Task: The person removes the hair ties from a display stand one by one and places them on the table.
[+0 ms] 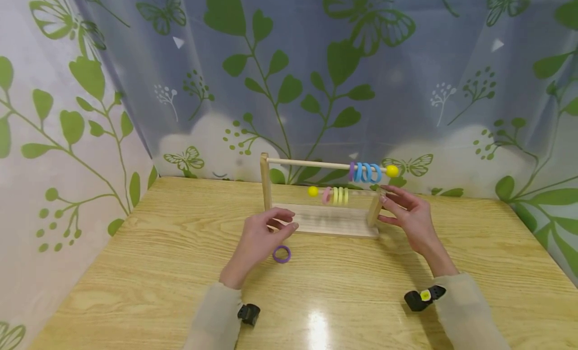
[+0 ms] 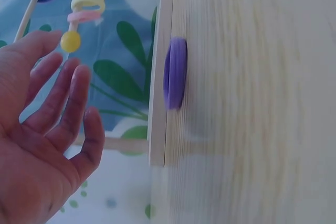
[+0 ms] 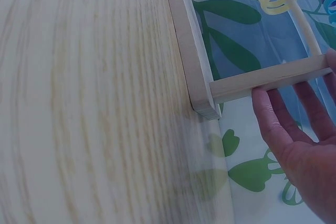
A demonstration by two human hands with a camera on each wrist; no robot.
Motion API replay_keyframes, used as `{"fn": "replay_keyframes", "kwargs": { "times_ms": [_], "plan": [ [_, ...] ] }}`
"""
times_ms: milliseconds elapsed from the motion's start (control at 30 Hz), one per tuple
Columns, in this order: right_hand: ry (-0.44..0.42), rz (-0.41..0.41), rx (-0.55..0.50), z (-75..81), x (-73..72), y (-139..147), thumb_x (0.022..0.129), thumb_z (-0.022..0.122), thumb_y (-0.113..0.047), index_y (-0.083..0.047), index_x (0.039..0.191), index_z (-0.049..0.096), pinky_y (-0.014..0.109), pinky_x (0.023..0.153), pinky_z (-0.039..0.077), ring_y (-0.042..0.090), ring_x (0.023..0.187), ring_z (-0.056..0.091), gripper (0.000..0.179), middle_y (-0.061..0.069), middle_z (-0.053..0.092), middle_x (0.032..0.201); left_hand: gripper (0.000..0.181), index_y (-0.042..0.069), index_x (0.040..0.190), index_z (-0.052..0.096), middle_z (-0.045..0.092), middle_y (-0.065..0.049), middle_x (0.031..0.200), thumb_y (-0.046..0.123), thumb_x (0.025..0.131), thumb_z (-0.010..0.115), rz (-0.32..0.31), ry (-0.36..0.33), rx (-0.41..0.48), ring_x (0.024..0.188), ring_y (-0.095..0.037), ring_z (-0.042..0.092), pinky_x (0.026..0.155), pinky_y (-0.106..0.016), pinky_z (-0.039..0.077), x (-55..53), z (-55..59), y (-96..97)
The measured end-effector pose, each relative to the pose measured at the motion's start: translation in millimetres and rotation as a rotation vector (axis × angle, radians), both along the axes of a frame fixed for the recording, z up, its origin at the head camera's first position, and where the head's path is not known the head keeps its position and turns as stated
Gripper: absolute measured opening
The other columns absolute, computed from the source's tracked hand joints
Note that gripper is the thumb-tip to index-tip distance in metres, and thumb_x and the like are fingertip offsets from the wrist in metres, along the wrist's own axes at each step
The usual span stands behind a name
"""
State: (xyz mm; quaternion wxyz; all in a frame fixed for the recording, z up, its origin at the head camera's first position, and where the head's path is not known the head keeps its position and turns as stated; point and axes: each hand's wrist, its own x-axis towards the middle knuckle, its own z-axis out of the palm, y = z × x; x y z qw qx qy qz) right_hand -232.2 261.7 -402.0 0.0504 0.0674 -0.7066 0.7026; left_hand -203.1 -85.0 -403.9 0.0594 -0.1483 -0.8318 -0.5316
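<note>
A wooden ring stand (image 1: 334, 231) rests on the table, with a tall left post (image 1: 266, 184) and a shorter right post (image 1: 374, 209). The upper rod (image 1: 307, 163) carries a purple ring and several blue rings (image 1: 367, 173) beside its yellow end ball. On the lower rod are a pink ring (image 1: 326, 195) and several pale yellow rings (image 1: 340, 196). My right hand (image 1: 413, 219) grips the shorter post near its top between thumb and fingers. Holding nothing, my left hand (image 1: 264, 234) hovers by the base's left front, fingers loosely bent. A purple ring (image 2: 177, 74) lies flat on the table in front of the base.
The wood-grained table (image 1: 149, 270) extends to both sides and toward me. Behind it hangs a blue curtain (image 1: 298, 89) with green leaves and butterflies. A pale patterned curtain (image 1: 58, 154) borders the left side. Black straps with small devices sit at both wrists.
</note>
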Motion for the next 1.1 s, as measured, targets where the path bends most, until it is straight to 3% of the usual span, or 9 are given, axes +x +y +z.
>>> {"fn": "replay_keyframes", "kwargs": {
  "times_ms": [367,600,900,1100],
  "plan": [
    [-0.003,-0.002,0.002,0.5,0.2,-0.8,0.099,0.069,-0.018,-0.005,0.141,0.059,0.030,0.076,0.063,0.005,0.099,0.072,0.045,-0.014,0.073,0.111,0.019,0.013,0.109,0.077,0.078,-0.008,0.106,0.019,0.091,0.079,0.049,0.104,0.084,0.086,-0.020,0.073,0.075,-0.028,0.060,-4.7,0.8,24.3],
    [0.000,0.006,-0.008,-0.2,0.1,0.1,0.099,0.069,-0.018,-0.006,0.140,0.060,0.030,0.075,0.063,0.005,0.098,0.072,0.043,-0.014,0.073,0.111,0.021,0.014,0.110,0.077,0.078,-0.007,0.105,0.022,0.091,0.079,0.097,0.087,0.128,0.087,-0.021,0.073,0.075,-0.028,0.060,-7.4,-0.2,36.9],
    [-0.003,0.002,-0.016,-0.5,-1.1,0.2,0.098,0.069,-0.018,-0.010,0.138,0.063,0.030,0.075,0.063,0.005,0.098,0.072,0.041,-0.013,0.074,0.111,0.023,0.011,0.112,0.076,0.077,-0.012,0.111,0.022,0.092,0.078,0.111,0.076,0.159,0.089,-0.025,0.073,0.077,-0.029,0.060,-13.2,-2.3,51.9],
    [-0.005,0.002,-0.019,-0.5,-0.1,0.5,0.099,0.069,-0.017,-0.012,0.137,0.064,0.030,0.075,0.063,0.005,0.098,0.072,0.039,-0.013,0.074,0.111,0.024,0.011,0.112,0.076,0.077,-0.005,0.111,0.023,0.092,0.078,0.148,0.067,0.176,0.088,-0.022,0.073,0.076,-0.027,0.060,-16.6,-4.6,62.3]
  ]
}}
